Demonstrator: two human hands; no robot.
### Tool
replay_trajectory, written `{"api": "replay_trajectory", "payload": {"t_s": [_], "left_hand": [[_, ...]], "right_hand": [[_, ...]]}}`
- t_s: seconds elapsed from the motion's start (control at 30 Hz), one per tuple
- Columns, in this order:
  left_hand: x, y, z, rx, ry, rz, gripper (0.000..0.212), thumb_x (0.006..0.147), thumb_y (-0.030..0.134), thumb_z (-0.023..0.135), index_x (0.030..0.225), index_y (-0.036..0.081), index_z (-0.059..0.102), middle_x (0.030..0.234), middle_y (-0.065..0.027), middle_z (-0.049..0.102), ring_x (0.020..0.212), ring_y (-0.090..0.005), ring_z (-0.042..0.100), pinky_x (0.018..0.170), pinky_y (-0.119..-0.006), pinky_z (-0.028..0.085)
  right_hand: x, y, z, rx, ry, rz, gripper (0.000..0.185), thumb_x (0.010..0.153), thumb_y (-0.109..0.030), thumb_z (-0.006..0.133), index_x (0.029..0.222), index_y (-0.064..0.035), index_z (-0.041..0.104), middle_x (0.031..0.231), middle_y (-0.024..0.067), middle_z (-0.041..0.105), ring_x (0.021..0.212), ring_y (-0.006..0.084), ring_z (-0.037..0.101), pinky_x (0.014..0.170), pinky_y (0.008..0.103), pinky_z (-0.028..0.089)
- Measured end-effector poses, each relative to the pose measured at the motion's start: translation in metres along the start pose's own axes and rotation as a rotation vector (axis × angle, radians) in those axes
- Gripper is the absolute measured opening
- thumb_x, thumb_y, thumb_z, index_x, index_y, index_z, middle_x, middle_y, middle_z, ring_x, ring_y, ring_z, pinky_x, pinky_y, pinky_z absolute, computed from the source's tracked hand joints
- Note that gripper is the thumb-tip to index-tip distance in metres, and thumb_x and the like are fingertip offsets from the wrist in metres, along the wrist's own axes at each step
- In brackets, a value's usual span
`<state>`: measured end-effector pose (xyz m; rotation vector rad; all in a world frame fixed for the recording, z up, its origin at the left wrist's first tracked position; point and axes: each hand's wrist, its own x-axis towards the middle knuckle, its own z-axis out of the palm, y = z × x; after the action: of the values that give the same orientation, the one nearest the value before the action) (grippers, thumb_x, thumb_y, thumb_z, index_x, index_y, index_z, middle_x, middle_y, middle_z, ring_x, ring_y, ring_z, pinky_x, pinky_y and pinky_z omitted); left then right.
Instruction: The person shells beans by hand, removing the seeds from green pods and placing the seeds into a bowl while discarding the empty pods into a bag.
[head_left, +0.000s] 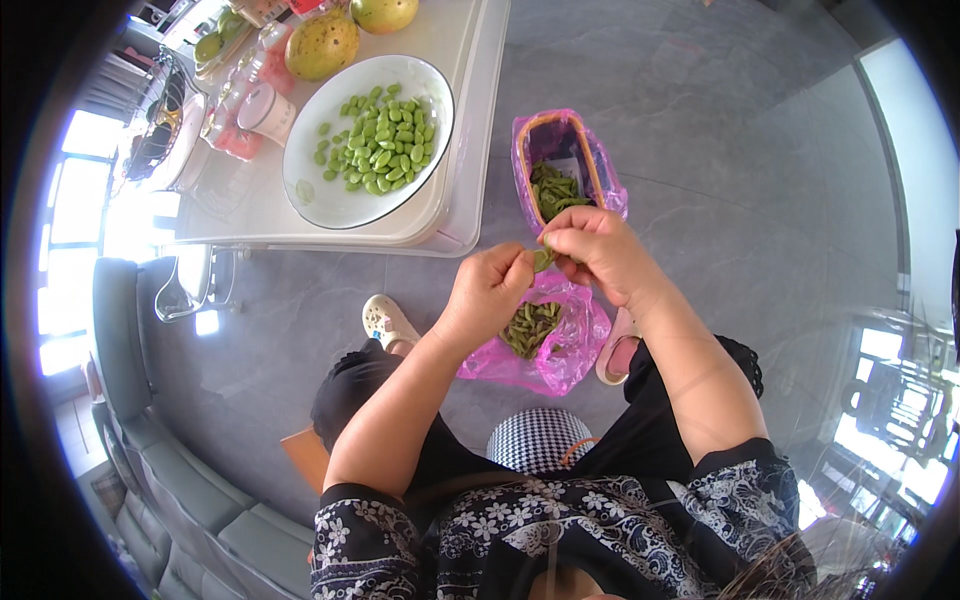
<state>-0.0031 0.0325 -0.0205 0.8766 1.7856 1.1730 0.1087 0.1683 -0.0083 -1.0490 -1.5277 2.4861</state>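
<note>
Between my two hands is a green bean pod (543, 259), pinched at one end by my left hand (495, 289) and at the other by my right hand (596, 247). My fingers partly cover it. Below them, an open pink plastic bag (581, 330) on the floor holds whole bean pods (531, 330). Just beyond my right hand stands a bin (582, 139) lined with pink plastic, with green pods or husks (553, 187) inside. A white enamel-like bowl (315, 191) with a dark rim holds many shelled green beans (386, 142) on the table to the left.
On the table (420, 231) are mangoes (322, 46), a lidded cup (267, 111), plastic bottles (232, 124) and a wire basket (161, 120). A houndstooth stool (536, 439) shows between my legs. A grey sofa (202, 472) lies at lower left.
</note>
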Motion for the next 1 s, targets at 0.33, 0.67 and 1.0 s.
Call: {"api": "replay_trajectory", "payload": {"t_s": [0.33, 0.67, 1.0], "left_hand": [[-0.002, -0.001, -0.003, -0.442, 0.005, -0.334, 0.024, 0.089, 0.021, 0.045, 0.073, 0.003, 0.050, 0.052, 0.0054, 0.036, 0.044, -0.0046, 0.033, 0.039, -0.021, 0.025], [-0.007, 0.007, -0.001, -0.613, -0.038, -0.331, 0.028, 0.091, 0.026, 0.045, 0.073, 0.005, 0.048, 0.051, 0.0064, 0.032, 0.041, -0.0044, 0.029, 0.035, -0.022, 0.022], [-0.015, 0.013, -0.018, -0.796, 0.009, -0.299, 0.027, 0.092, 0.026, 0.042, 0.077, 0.005, 0.048, 0.052, 0.0060, 0.030, 0.043, -0.0054, 0.029, 0.034, -0.022, 0.022]], "right_hand": [[0.017, -0.051, 0.026, 0.542, -0.009, -0.274, 0.023, 0.084, -0.012, 0.048, 0.089, 0.0081, 0.056, 0.087, 0.0174, 0.060, 0.080, 0.0262, 0.060, 0.078, 0.0413, 0.051], [0.074, -0.113, 0.138, -0.186, -0.040, -0.448, 0.042, 0.093, -0.032, 0.040, 0.112, 0.0025, 0.055, 0.114, 0.0127, 0.057, 0.113, 0.0197, 0.047, 0.100, 0.0319, 0.029], [0.034, -0.096, 0.087, -0.411, 0.184, -0.516, 0.029, 0.089, -0.031, 0.051, 0.095, -0.0042, 0.062, 0.084, 0.0009, 0.060, 0.074, 0.0071, 0.053, 0.063, 0.0207, 0.041]]}}
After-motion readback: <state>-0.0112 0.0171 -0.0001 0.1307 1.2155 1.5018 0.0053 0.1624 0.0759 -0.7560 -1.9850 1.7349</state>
